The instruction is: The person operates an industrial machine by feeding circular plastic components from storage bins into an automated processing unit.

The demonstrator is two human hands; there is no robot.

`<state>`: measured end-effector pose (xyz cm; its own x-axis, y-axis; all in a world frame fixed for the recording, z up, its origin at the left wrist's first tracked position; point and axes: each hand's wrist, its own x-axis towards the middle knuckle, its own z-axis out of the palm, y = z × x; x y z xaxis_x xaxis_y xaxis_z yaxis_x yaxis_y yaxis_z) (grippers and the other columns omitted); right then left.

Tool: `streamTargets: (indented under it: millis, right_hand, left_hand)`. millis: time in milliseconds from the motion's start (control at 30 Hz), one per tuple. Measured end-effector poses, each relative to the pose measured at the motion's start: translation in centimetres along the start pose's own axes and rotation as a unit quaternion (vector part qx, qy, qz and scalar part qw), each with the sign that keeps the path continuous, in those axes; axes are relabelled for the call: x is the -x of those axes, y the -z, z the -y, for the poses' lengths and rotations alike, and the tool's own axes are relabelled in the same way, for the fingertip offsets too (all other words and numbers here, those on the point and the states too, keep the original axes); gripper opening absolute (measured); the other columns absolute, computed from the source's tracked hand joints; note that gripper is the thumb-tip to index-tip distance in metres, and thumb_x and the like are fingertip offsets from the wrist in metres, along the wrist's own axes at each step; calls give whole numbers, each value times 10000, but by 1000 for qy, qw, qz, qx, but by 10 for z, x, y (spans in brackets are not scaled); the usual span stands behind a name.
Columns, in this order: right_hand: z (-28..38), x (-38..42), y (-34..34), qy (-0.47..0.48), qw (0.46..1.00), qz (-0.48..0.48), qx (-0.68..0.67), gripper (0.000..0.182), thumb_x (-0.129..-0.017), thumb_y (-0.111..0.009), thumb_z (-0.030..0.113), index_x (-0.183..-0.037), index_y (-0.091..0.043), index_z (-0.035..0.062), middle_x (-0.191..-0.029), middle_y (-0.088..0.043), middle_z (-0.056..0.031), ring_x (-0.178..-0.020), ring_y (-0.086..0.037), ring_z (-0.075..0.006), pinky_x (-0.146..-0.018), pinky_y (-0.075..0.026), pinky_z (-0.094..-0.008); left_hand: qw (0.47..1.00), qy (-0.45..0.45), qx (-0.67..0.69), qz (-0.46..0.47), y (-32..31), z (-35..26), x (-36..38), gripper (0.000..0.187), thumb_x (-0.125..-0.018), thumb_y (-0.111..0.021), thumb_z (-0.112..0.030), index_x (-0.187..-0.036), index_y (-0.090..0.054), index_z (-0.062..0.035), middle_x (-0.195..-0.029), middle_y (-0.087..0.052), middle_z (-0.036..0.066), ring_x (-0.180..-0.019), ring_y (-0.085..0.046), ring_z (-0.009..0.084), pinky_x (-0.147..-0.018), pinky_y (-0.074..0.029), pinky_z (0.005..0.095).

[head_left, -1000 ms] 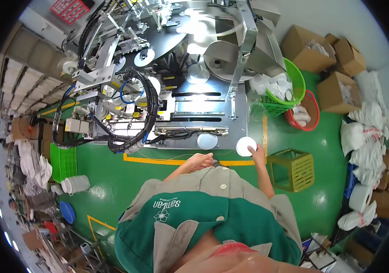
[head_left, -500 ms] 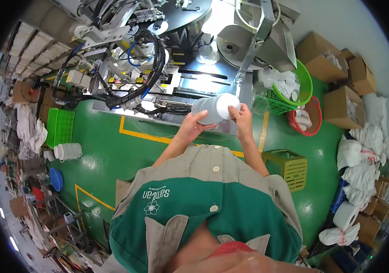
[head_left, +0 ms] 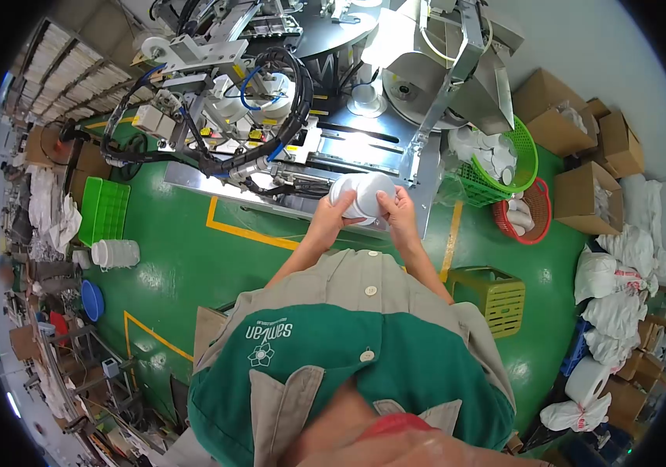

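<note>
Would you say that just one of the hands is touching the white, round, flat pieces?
No, the left hand and the right hand both have fingers on the white, round, flat pieces.

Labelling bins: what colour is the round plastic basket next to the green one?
Red round plastic basket, best in head view.

Open space lies over the green floor (head_left: 185, 272); cable loops (head_left: 302, 86) jut across the machine's near side.

White round discs (head_left: 364, 196), stacked; slightly fanned; between left hand (head_left: 328, 221) and right hand (head_left: 400, 215)
</note>
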<state>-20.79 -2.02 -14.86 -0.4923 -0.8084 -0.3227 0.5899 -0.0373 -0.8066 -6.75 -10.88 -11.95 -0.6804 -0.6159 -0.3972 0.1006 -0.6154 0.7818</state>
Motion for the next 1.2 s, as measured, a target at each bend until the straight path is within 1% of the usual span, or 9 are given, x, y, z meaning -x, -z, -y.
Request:
streamTargets:
  millis: [100, 300, 400, 567, 767, 833, 1067, 1167, 1200]
  right_hand:
    - [-2, -4, -5, 28, 996, -42, -74, 296, -872, -599, 141, -1097, -446, 27, -933, -614, -71, -794, -600, -114, -694, -500, -254]
    - [12, -9, -7, 74, 992, -93, -50, 242, -886, -586, 156, -1042, -446, 34, -938, -598, -64, -829, -589, -108, -698, -502, -252]
    - [16, -12, -5, 5, 1000, -16, 18, 232, -889, -584, 193, -1042, -458, 72, -947, -593, -36, -823, -604, -116, -704, -527, -286]
    - [36, -57, 44, 21, 985, -134, -108, 183, -906, -537, 124, -1055, -445, 70, -1016, -569, -62, -890, -589, -147, -729, -521, -297]
    - [64, -103, 102, -94, 994, 63, -4, 214, -901, -560, 180, -1050, -457, 65, -1008, -546, -42, -924, -528, -109, -779, -456, -289]
    - [70, -108, 97, -112, 983, 75, 127, 372, -843, -613, 140, -1149, -427, 39, -1016, -538, -44, -956, -508, -112, -815, -422, -262]
    - [82, -123, 100, -173, 963, 155, 138, 591, -802, -666, 153, -1256, -304, 43, -1153, -479, -99, -1057, -484, -193, -922, -391, -335]
    - [73, -127, 91, -150, 944, 258, 142, 519, -807, -646, 160, -1208, -346, 23, -1116, -494, -120, -1051, -492, -187, -892, -418, -324]
    - [70, -127, 87, -75, 922, 258, 278, 486, -804, -634, 133, -1195, -369, 16, -1100, -514, -138, -1036, -510, -207, -884, -417, -333]
  left_hand:
    - [989, 31, 134, 61, 10, -10, -4, 472, -956, -400, -312, -1282, -363, 27, -1245, -475, 153, -1109, -520, 285, -862, -517, 471]
    - [989, 30, 131, 52, 15, -21, -14, 394, -915, -507, -234, -1215, -444, 13, -1154, -546, 121, -1042, -567, 233, -818, -547, 399]
    - [994, 15, 110, -3, 8, -12, -20, 378, -855, -598, -134, -1185, -472, 3, -1093, -567, 93, -965, -595, 194, -768, -572, 371]
    - [985, 2, 147, -93, -3, 3, -44, 374, -815, -634, -115, -1148, -514, 3, -1053, -587, 100, -926, -612, 204, -701, -587, 359]
    - [981, 11, 104, -161, -64, 27, -80, 312, -806, -647, -121, -1064, -574, 39, -963, -633, 108, -793, -646, 202, -633, -576, 314]
    - [979, 16, 29, -202, -77, 58, -95, 332, -838, -630, -200, -1099, -576, -2, -992, -622, 70, -842, -611, 167, -610, -548, 312]
    - [978, -6, 15, -208, -109, 66, -100, 418, -913, -526, -344, -1191, -522, -32, -1048, -600, 71, -901, -607, 161, -715, -539, 318]
    - [978, 17, 5, -210, -105, 68, -104, 532, -934, -393, -484, -1242, -469, -57, -1094, -571, 69, -937, -592, 168, -724, -541, 318]
    - [973, 14, 26, -228, -109, 65, -106, 551, -924, -365, -530, -1262, -435, -101, -1152, -529, 73, -1057, -536, 190, -769, -527, 363]
